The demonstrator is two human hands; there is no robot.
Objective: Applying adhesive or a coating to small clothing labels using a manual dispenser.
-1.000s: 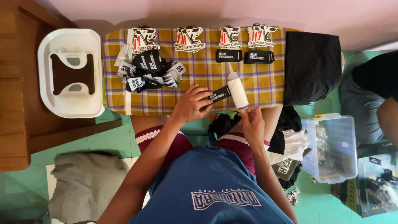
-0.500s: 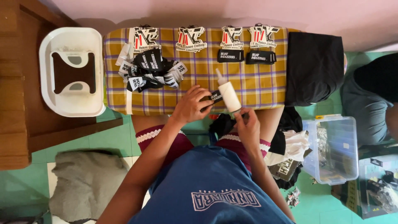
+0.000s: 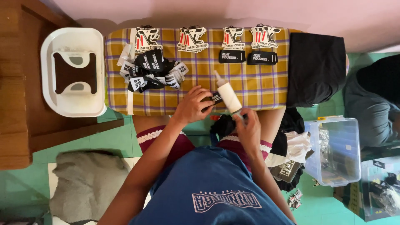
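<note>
So, looking down from the head cam: the right hand (image 3: 250,131) is wrapped around the base of a small white squeeze bottle (image 3: 227,95), the kind with a narrow nozzle, probably glue. It's tilted with the tip pointing up and away over the yellow plaid tabletop (image 3: 258,89). The left hand (image 3: 192,106) has its fingers curled and pinched down on a black woven label (image 3: 216,98) right beside the bottle, near the front edge of the cloth.

My take on handling: the bottle looks light, soft plastic, so it'll give under pressure. I'd hold it low around the body like it is now, not near the nozzle, and go easy or it'll squirt. The label is thin, floppy fabric, basically weightless, so it needs pinning flat at one end or it'll curl and slide on the cloth.

Further back there's a pile of black labels (image 3: 152,71), a row of printed card tags (image 3: 189,38), and folded black fabric (image 3: 316,66) on the right end.
</note>
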